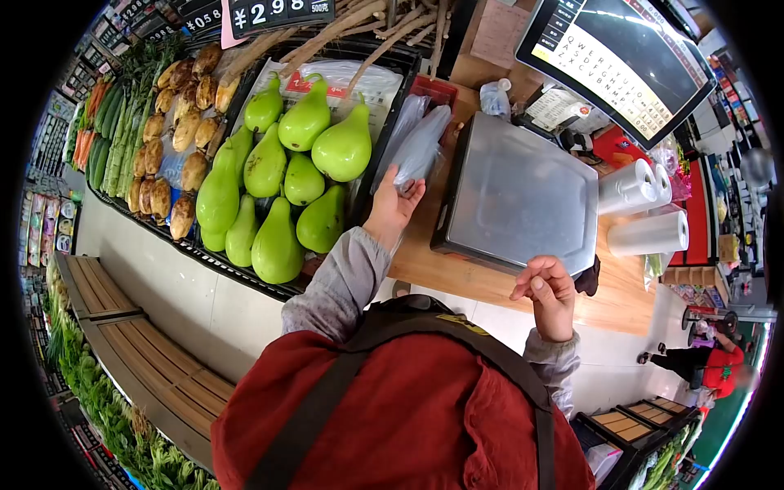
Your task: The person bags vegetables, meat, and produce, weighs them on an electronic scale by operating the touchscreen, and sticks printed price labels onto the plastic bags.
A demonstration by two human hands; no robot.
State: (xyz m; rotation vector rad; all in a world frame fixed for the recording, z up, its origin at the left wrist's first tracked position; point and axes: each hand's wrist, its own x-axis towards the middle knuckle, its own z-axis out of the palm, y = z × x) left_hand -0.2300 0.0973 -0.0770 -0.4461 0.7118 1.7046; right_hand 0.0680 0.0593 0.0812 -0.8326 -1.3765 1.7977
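My left hand (395,207) closes around the near end of a bundle of folded, bluish clear plastic bags (425,149). A second bundle of plastic bags lies just to its left, partly in a red box (437,91). My right hand (548,296) hovers at the near right corner of the flat metal weighing scale (523,192). Its fingers are curled in toward the thumb, and I see nothing in them. Left of my left hand, several green bottle gourds (304,178) fill a black crate (261,282).
A touchscreen (622,61) with a keyboard display stands behind the scale. Rolls of clear bags (649,233) stand to the right on the wooden counter (457,282). Lotus roots (186,131) lie at the left. A person in a red top (720,371) is far right.
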